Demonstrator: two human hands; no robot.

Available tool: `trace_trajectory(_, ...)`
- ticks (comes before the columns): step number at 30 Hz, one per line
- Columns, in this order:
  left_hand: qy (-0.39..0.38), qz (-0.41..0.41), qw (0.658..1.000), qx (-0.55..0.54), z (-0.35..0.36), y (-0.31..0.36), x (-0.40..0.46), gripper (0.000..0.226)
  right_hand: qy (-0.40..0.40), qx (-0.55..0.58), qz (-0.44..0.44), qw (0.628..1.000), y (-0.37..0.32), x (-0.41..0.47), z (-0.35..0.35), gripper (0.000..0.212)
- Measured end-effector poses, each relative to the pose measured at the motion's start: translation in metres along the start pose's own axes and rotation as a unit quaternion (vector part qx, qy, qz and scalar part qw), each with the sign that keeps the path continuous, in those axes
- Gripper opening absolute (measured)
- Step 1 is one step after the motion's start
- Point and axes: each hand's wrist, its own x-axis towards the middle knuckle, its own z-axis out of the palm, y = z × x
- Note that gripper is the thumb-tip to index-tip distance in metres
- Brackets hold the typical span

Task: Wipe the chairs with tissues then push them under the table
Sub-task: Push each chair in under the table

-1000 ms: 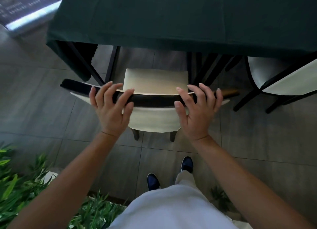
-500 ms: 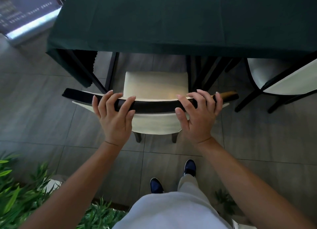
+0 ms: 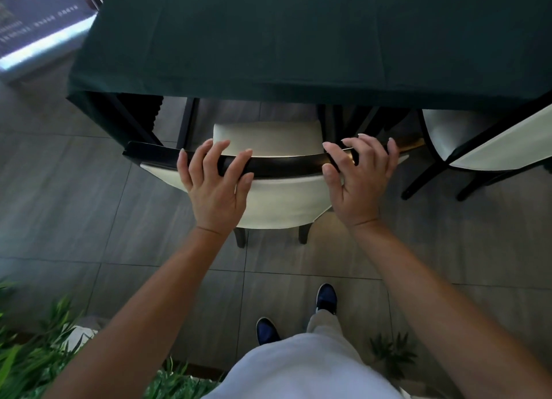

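Head view shows your left hand [image 3: 213,186] and right hand [image 3: 360,180] curled over the chair [image 3: 286,165] top rail, gripping it. Its seat front sits just under the green tabletop [image 3: 298,40] edge, so pushing looks partly done. No tissue shows. A second chair [image 3: 490,147] to the right looks tucked partway too.

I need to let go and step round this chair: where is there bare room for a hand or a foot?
Free: the top rail between the left hand and right hand, and the floor tiles left of the chair. Crowded: the gap to the second chair on the right, and under the table, full of dark legs.
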Motion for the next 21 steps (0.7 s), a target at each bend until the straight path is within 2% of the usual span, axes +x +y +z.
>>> trace_trajectory(8, 0.020, 0.019, 1.000, 0.012, 0.007, -0.009, 0.020, 0.037, -0.007, 0.008, 0.004, 1.000, -0.003, 0.017, -0.002, 0.047)
trace_trajectory(13, -0.012, 0.009, 1.000, 0.019, 0.009, -0.011, 0.064, 0.035, 0.005, 0.000, -0.019, 1.000, 0.008, 0.058, 0.014, 0.039)
trace_trajectory(21, -0.020, 0.017, 0.999, 0.027, 0.007, -0.033, 0.046, 0.039, 0.007, -0.020, -0.008, 1.000, -0.013, 0.031, 0.022, 0.040)
